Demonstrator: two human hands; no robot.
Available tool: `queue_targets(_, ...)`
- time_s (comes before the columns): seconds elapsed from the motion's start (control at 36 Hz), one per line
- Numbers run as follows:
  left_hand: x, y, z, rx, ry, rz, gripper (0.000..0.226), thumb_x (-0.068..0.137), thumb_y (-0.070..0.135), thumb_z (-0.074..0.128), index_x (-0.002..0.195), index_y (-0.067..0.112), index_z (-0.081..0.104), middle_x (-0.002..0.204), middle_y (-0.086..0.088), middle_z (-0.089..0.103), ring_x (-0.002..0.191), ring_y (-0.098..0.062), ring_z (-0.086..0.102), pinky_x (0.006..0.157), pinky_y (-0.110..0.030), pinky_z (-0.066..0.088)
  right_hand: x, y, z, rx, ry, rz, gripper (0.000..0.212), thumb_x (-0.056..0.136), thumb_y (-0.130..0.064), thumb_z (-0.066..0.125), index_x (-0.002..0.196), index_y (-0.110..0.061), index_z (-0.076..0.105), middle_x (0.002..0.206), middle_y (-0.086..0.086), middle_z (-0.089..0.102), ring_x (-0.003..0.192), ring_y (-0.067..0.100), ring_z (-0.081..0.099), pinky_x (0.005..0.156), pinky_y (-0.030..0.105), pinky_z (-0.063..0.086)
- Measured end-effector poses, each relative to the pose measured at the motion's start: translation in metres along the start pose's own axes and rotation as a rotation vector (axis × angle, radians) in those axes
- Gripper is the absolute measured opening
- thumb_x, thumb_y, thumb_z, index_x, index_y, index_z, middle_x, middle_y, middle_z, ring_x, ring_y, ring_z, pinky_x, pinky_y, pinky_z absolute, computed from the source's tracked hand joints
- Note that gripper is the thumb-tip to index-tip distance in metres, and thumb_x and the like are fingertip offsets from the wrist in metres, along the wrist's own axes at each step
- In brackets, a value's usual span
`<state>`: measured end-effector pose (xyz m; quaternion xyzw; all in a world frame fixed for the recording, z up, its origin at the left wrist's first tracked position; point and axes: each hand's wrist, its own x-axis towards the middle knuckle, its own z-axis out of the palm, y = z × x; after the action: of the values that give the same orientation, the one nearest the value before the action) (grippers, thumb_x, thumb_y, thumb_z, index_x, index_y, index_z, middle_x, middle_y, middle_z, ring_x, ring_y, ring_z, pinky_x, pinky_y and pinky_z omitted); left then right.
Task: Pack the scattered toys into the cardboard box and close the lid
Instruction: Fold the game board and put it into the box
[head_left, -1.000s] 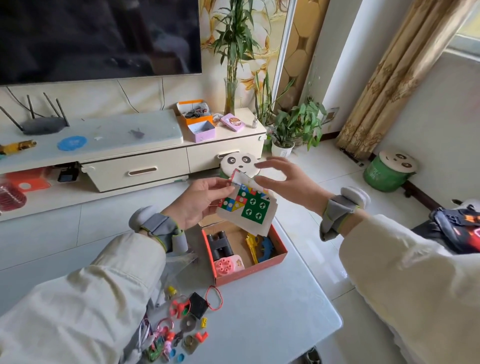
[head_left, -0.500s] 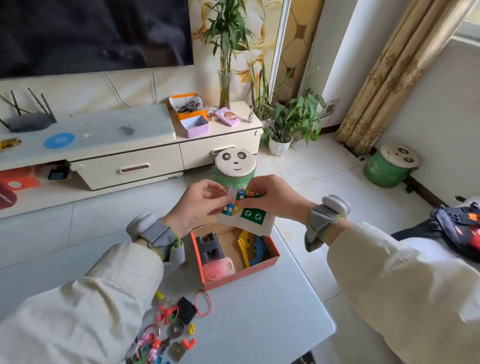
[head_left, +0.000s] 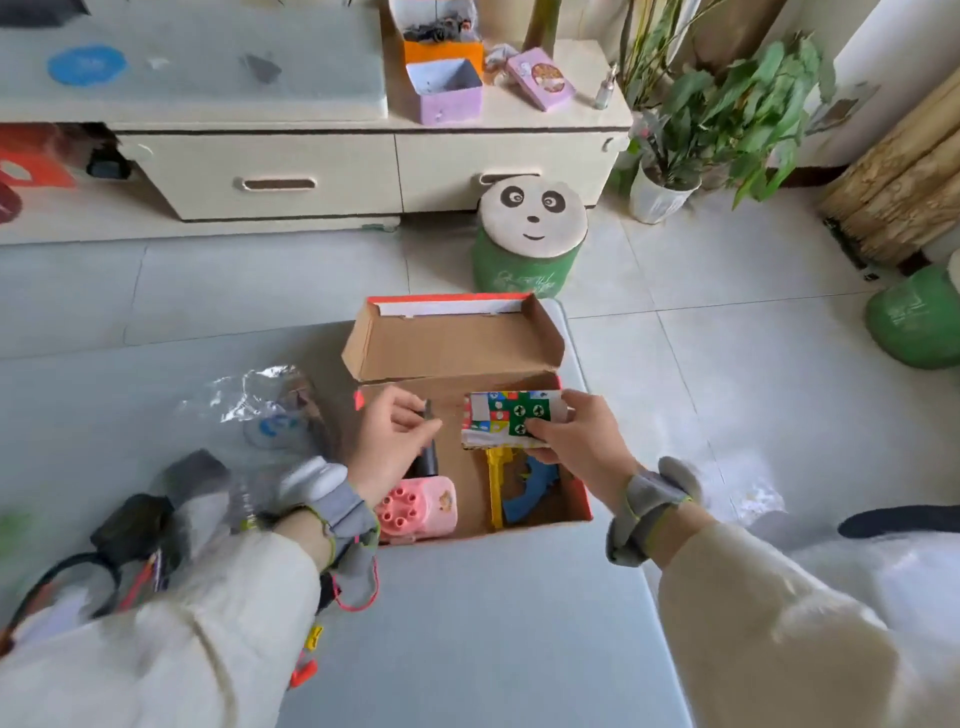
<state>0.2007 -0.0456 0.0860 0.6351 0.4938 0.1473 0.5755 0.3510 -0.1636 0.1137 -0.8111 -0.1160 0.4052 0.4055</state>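
Note:
An orange-sided cardboard box (head_left: 575, 499) sits on the pale table (head_left: 467, 623), its lid (head_left: 447, 343) standing open at the back. Inside lie a pink toy (head_left: 421, 506), a black toy (head_left: 428, 460), a yellow toy (head_left: 497, 483) and a blue toy (head_left: 530, 493). My right hand (head_left: 582, 441) holds a folded colourful game board (head_left: 511, 421) low over the box's right half. My left hand (head_left: 389, 441) hovers over the box's left half, fingers loosely curled, with nothing clearly in it. Small loose toys (head_left: 306, 660) lie on the table under my left sleeve.
A clear plastic bag (head_left: 260, 410) and a black item with cords (head_left: 130, 530) lie left of the box. A panda-faced green stool (head_left: 530, 234) stands on the floor beyond the table, another green stool (head_left: 914, 322) at right. A TV cabinet (head_left: 311, 171) and potted plants (head_left: 670, 156) are behind.
Both hands held the game board up in the air; now the right hand alone has lowered it into the box and the left hand has let go. My view tilted downward.

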Motion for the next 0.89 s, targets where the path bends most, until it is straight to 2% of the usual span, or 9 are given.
queue_targets(0.11,0.051,-0.102,0.023,0.7,0.009,0.206,0.015,0.08,0.013,0.07,0.095,0.012,0.064,0.096,-0.003,0.06,0.092,-0.022,0.056,0.08,-0.038,0.05,0.09,0.076,0.044,-0.163,0.022,0.052,0.012,0.083,-0.008,0.066,0.087,-0.014,0.057,0.093,0.008,0.067,0.075,0.023,0.068,0.062,0.036,0.06)
queue_targets(0.25,0.059,-0.109,0.028,1.109,-0.003,0.522,0.029,0.066,0.016,0.08,0.092,0.009,0.07,0.105,-0.014,0.063,0.095,-0.036,0.061,0.07,-0.042,0.054,0.119,0.079,0.074,-0.264,0.134,0.037,0.018,0.08,-0.018,0.063,0.095,-0.011,0.057,0.097,0.012,0.066,0.083,0.034,0.067,0.075,0.046,0.057)
queue_targets(0.33,0.077,-0.134,0.04,1.178,-0.025,0.566,0.029,0.075,0.019,0.071,0.103,0.012,0.068,0.119,-0.017,0.059,0.112,-0.037,0.056,0.085,-0.048,0.05,0.15,0.094,0.103,-0.302,0.124,0.016,0.022,0.081,-0.022,0.062,0.099,-0.01,0.059,0.097,0.013,0.066,0.084,0.036,0.066,0.075,0.045,0.057)
queue_targets(0.42,0.087,-0.145,0.045,1.235,-0.019,0.514,0.032,0.079,0.026,0.052,0.105,0.02,0.068,0.123,-0.018,0.057,0.115,-0.037,0.055,0.089,-0.049,0.046,0.162,0.096,0.121,-0.398,0.094,-0.007,0.022,0.086,-0.023,0.059,0.103,-0.009,0.058,0.103,0.012,0.063,0.094,0.033,0.062,0.075,0.031,0.049)
queue_targets(0.53,0.093,-0.15,0.047,1.307,-0.033,0.395,0.034,0.074,0.028,0.06,0.108,0.027,0.068,0.126,-0.023,0.054,0.118,-0.042,0.051,0.094,-0.056,0.041,0.174,0.095,0.131,-0.516,0.079,-0.005,0.02,0.092,-0.02,0.053,0.107,-0.007,0.052,0.111,0.016,0.059,0.101,0.033,0.056,0.071,0.031,0.04)
queue_targets(0.61,0.093,-0.154,0.048,1.346,-0.089,0.339,0.042,0.087,0.036,0.053,0.13,0.034,0.049,0.145,-0.022,0.032,0.137,-0.038,0.026,0.108,-0.056,0.02,0.175,0.092,0.137,-0.581,0.036,-0.01,0.024,0.092,-0.021,0.054,0.111,-0.007,0.05,0.115,0.016,0.058,0.106,0.033,0.056,0.074,0.033,0.041)
queue_targets(0.72,0.095,-0.154,0.05,1.427,-0.103,0.396,0.041,0.07,0.039,0.073,0.11,0.031,0.067,0.121,-0.027,0.056,0.119,-0.041,0.05,0.098,-0.059,0.033,0.174,0.086,0.14,-0.632,-0.022,0.001,0.034,0.089,-0.022,0.059,0.117,-0.008,0.048,0.119,0.016,0.058,0.11,0.034,0.056,0.084,0.035,0.047)
queue_targets(0.81,0.097,-0.157,0.053,1.469,-0.077,0.37,0.036,0.074,0.046,0.065,0.107,0.032,0.066,0.111,-0.023,0.058,0.116,-0.04,0.051,0.097,-0.059,0.031,0.169,0.08,0.135,-0.711,-0.055,0.008,0.039,0.089,-0.024,0.061,0.118,-0.005,0.043,0.122,0.016,0.056,0.113,0.034,0.054,0.086,0.036,0.045)
queue_targets(0.89,0.099,-0.151,0.058,1.49,-0.076,0.299,0.035,0.08,0.051,0.054,0.109,0.033,0.064,0.115,-0.02,0.055,0.122,-0.038,0.045,0.1,-0.056,0.027,0.159,0.079,0.125,-0.853,-0.004,-0.163,0.035,0.09,-0.022,0.058,0.115,-0.008,0.038,0.12,0.013,0.052,0.111,0.033,0.053,0.072,0.035,0.039)
